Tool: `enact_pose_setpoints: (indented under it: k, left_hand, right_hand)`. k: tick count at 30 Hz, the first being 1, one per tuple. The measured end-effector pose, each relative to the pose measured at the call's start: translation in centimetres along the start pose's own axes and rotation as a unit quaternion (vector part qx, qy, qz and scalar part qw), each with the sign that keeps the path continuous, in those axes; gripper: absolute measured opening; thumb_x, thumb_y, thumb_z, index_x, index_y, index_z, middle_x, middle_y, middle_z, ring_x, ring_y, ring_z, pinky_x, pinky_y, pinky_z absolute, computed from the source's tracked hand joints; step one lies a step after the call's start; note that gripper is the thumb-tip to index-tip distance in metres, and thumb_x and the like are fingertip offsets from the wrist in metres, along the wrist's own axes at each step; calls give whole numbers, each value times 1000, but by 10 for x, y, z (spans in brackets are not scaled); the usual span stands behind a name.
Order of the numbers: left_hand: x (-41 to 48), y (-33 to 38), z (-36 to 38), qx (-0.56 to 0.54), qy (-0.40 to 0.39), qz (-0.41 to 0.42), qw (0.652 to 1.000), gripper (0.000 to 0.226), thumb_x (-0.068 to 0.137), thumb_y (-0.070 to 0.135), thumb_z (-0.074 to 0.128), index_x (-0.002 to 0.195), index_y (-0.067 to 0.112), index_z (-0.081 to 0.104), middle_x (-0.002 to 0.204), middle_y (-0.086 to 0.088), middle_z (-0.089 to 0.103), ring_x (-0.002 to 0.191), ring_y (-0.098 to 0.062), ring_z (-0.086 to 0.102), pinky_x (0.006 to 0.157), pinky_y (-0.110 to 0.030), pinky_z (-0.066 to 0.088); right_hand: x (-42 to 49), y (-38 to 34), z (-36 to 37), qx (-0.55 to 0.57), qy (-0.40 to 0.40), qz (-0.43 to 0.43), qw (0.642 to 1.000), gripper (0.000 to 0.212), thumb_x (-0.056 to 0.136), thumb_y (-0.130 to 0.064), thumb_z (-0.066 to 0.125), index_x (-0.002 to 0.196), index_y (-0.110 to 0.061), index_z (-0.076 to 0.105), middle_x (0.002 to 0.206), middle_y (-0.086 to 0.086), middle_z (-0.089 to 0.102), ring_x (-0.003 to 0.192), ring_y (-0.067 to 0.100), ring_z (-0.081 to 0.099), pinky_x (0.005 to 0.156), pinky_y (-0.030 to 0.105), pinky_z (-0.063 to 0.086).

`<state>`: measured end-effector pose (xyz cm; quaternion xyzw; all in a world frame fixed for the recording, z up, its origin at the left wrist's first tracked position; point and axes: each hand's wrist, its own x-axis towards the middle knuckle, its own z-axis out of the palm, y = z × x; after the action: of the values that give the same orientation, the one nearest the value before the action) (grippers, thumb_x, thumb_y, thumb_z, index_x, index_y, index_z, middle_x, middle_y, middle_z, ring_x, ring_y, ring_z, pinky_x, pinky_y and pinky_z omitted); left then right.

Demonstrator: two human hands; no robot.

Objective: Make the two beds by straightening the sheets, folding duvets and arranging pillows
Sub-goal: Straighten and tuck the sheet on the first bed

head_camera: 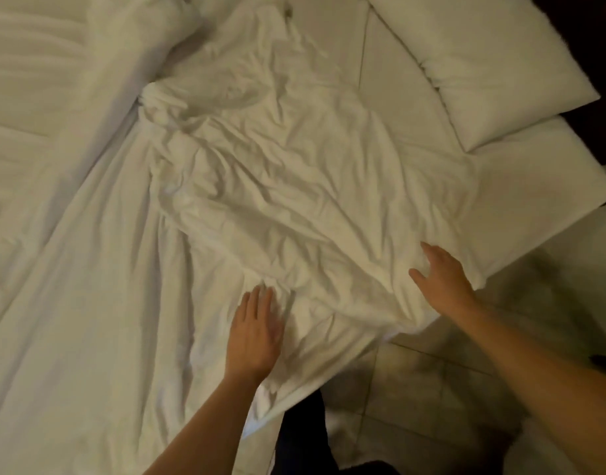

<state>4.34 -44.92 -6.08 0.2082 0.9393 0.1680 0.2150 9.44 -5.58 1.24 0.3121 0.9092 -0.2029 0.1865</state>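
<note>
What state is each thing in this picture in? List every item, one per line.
sheet: crumpled, not yet smoothed.
duvet: bunched at the left, unfolded.
pillow: lying flat near the bed's far right corner.
left hand: flat, fingers straight, pressing the sheet.
right hand: open, fingers spread on the sheet near the bed's edge.

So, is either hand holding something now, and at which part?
Nothing is held. The left hand lies flat on the crumpled sheet; the right hand rests open near its edge.
</note>
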Motion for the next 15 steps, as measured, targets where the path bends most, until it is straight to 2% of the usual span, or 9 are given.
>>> enact_pose_setpoints:
  k: [4,7,10,15]
  left_hand:
    - [24,26,11,-13,-33,-59,998,77,99,61,33,161,16,27,167,-9,28,154,-33,25,124,-45,29]
    - [34,40,22,0,-55,-103,993,87,95,69,29,162,13,26,170,-10,23,156,-37,21,126,-46,24]
    - [41,48,36,12,-59,-145,988,93,92,74,27,164,16,18,172,-7,13,158,-35,11,128,-45,17]
    - [48,73,52,18,-31,-220,975,91,95,72,45,164,18,17,172,-7,13,159,-33,9,127,-47,18]
  right_hand:
    - [49,25,-20,8,-1,23,1000,71,98,-42,55,157,-17,25,161,12,29,145,35,28,118,49,28]
    - [82,40,-32,21,-5,33,999,74,97,-40,57,157,-15,22,161,13,28,146,35,28,119,49,28]
    - [115,55,-36,30,-10,27,999,77,97,-41,56,159,-16,17,163,11,23,148,33,25,120,48,26]
    - [168,76,-34,38,-43,36,998,78,97,-38,59,158,-11,18,162,15,26,146,34,28,119,45,26]
